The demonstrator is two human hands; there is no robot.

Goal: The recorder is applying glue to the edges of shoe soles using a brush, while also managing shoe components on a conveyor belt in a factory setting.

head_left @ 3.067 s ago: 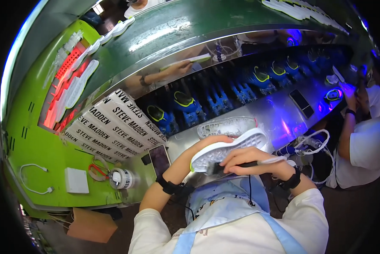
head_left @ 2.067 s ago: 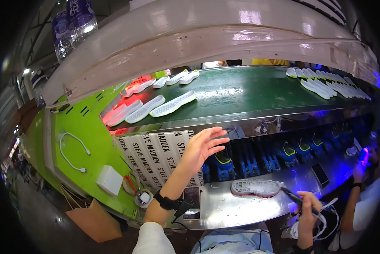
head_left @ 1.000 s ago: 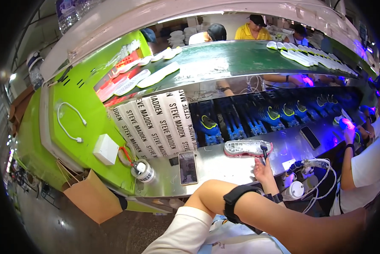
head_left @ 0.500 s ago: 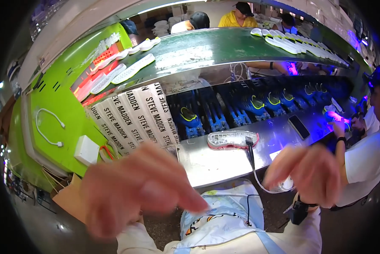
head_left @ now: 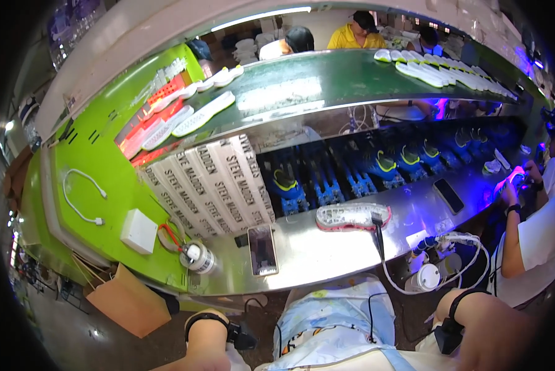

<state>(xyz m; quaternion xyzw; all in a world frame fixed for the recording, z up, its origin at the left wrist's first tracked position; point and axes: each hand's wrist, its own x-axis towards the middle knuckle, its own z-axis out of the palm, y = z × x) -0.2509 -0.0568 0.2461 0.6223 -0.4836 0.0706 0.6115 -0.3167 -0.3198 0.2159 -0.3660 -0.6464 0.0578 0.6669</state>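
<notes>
Low at the bottom edge, my left hand [head_left: 208,351] shows only around the wrist, with a black band and a small black device on it; its fingers are out of sight. At lower right my right hand [head_left: 494,340] is smeared by motion, its wrist also banded. Neither visibly touches anything on the metal bench [head_left: 314,263]. Nearest the left one lies a phone [head_left: 263,250]. A clear shoe sole with a red rim [head_left: 353,217] rests farther back, a black plug and cable at its right end.
Left stand a white box [head_left: 139,231], a jar [head_left: 198,258] beside orange-handled tools, and a brown paper bag [head_left: 129,303]. Blue shoes [head_left: 385,166] line a rack behind. White soles [head_left: 203,114] lie on the green conveyor [head_left: 283,86]. A co-worker's arm [head_left: 513,241] is at right.
Both hands have dropped from in front of the bench toward the bottom edge. The phone and jar behind them have come into view. The whole view has shifted slightly.
</notes>
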